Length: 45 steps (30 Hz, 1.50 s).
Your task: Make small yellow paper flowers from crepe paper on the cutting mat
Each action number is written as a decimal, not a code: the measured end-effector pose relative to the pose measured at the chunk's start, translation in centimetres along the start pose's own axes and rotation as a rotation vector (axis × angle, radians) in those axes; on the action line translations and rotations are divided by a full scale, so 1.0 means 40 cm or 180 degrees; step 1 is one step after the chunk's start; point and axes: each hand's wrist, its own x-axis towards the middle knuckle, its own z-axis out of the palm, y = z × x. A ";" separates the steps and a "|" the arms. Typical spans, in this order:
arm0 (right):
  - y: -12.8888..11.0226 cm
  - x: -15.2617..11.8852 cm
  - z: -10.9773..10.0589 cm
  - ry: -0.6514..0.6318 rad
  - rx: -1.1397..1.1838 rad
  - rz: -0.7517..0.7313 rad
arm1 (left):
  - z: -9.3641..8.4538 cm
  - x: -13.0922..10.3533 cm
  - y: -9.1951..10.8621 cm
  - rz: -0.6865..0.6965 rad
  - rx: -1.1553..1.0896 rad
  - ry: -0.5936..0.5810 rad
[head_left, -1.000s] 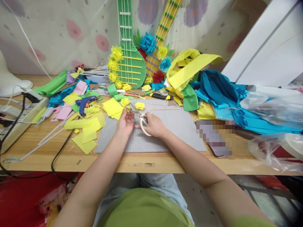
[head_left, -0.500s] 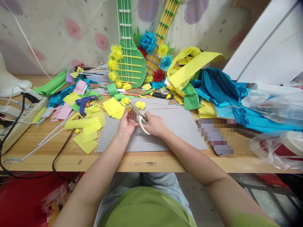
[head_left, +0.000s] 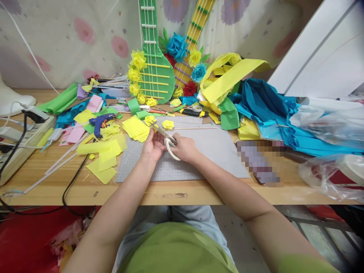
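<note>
My right hand (head_left: 186,148) grips a pair of scissors (head_left: 171,147) by the white handles, its blades pointing up and left. Close beside it, my left hand (head_left: 154,147) is turned palm up with curled fingers. A small yellow paper flower (head_left: 149,120) shows at its thumb and fingertips, by the blade tips; the fingers partly hide how it is held. Another yellow paper flower (head_left: 167,124) lies on the grey cutting mat (head_left: 216,159). Left of my hands is a stack of yellow paper squares (head_left: 135,129).
A blue glue gun (head_left: 101,124) and yellow scraps (head_left: 102,170) lie at left, near a power strip (head_left: 28,146). Behind stand a green paper guitar (head_left: 159,76) and a yellow one (head_left: 196,34). Blue paper (head_left: 264,102), a blurred-out flat object (head_left: 258,163) and a plastic-wrapped tub (head_left: 341,174) are at right.
The whole view has shifted slightly. My hands and the scissors keep nearly the same pose by the yellow flower.
</note>
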 end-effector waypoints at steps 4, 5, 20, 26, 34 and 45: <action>0.005 0.004 0.006 0.0040 -0.0033 0.0048 | 0.002 -0.001 0.001 -0.0016 -0.0094 -0.0048; 0.006 0.004 0.008 0.0060 -0.0043 0.0050 | 0.002 -0.001 0.001 -0.0031 -0.0094 -0.0043; 0.159 0.018 -0.083 0.0460 -0.0139 0.0927 | -0.010 -0.007 -0.005 0.0554 0.1062 -0.0178; 0.255 0.041 -0.083 0.0388 -0.0463 0.1319 | -0.022 0.004 -0.018 0.0821 0.1757 -0.0346; 0.237 0.039 -0.081 0.1339 0.0003 0.0827 | -0.004 0.005 -0.007 0.0856 0.2868 -0.0666; 0.103 0.041 0.027 0.0091 0.3398 -0.0161 | 0.044 0.022 -0.012 0.0692 0.3930 -0.1060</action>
